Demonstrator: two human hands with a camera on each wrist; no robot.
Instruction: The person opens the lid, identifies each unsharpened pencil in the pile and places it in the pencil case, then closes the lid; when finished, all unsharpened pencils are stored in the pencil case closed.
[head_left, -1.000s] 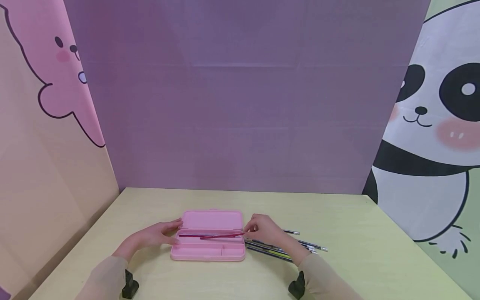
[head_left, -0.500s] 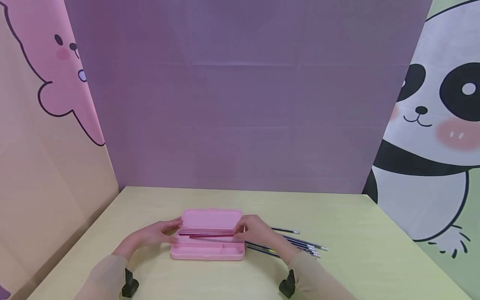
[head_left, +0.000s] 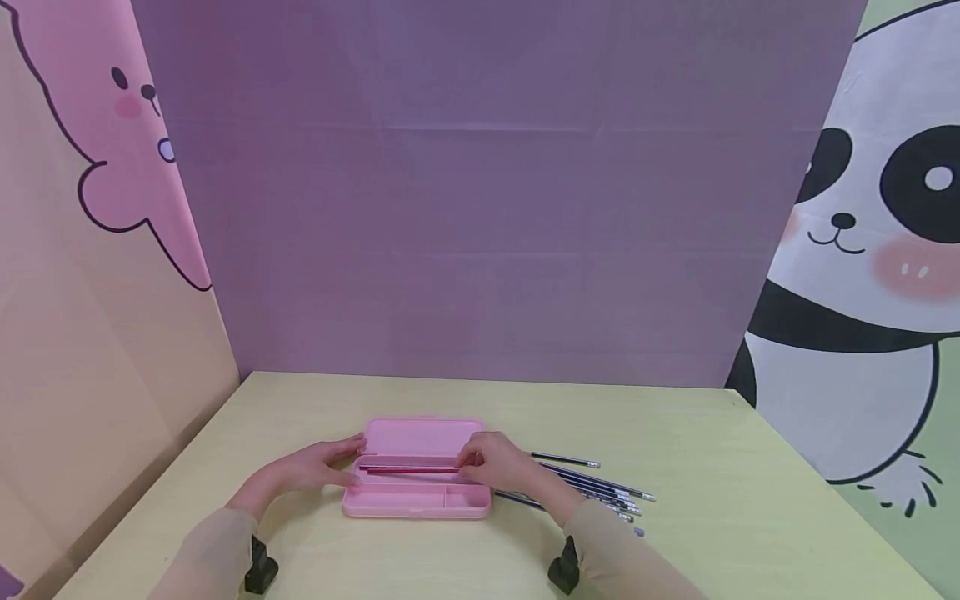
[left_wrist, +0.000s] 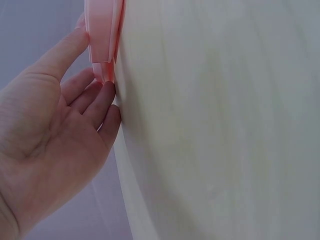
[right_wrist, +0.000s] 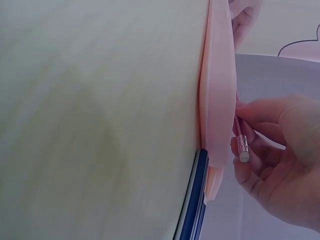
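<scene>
An opened pink pencil case (head_left: 397,502) lies on the table, its lid (head_left: 423,437) folded back. My left hand (head_left: 317,465) rests against its left end, fingers fairly straight, thumb apart from them; in the left wrist view the thumb touches the case (left_wrist: 103,32). My right hand (head_left: 497,461) pinches a red pencil (head_left: 408,472) near its eraser end and holds it lengthwise over the back compartment. In the right wrist view the pencil's patterned ferrule and white eraser (right_wrist: 243,154) stick out between the fingers. Another dark red pencil lies close behind it in the case.
Several dark pencils (head_left: 600,483) lie in a loose pile right of the case, partly under my right forearm. A single pencil (head_left: 566,459) lies behind them. A purple panel (head_left: 480,208) stands along the table's far edge.
My right hand has moved left with the red pencil, from the case's right edge to over the back compartment. The pencil now lies nearly parallel to the case. My left hand stays put.
</scene>
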